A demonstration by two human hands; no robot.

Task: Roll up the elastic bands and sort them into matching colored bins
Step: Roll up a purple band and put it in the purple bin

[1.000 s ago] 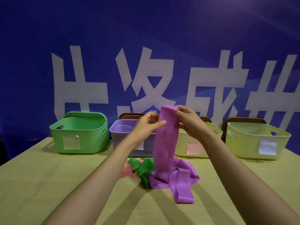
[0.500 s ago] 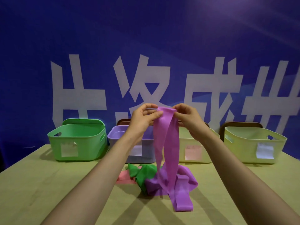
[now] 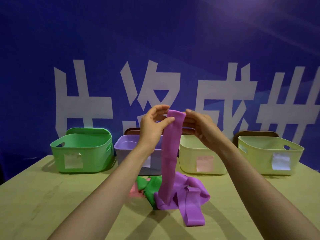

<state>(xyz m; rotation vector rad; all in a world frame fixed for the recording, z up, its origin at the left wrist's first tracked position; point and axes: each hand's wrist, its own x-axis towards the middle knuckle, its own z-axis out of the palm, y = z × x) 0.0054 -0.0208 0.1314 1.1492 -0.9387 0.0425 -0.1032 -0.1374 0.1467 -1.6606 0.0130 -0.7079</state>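
Early going: left hand and right hand each pinch the top end of the long purple elastic band, grip tight, no roll yet. Its tail pools on the tan surface; crumpled green band and pink band at nine o'clock, lilac plastic bin at twelve.

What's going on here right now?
The left hand and right hand pinch the top end of a purple elastic band, held above the table. Its tail trails into a heap with a green band and a pink band. Behind stand a green bin, a purple bin and two pale yellow bins.
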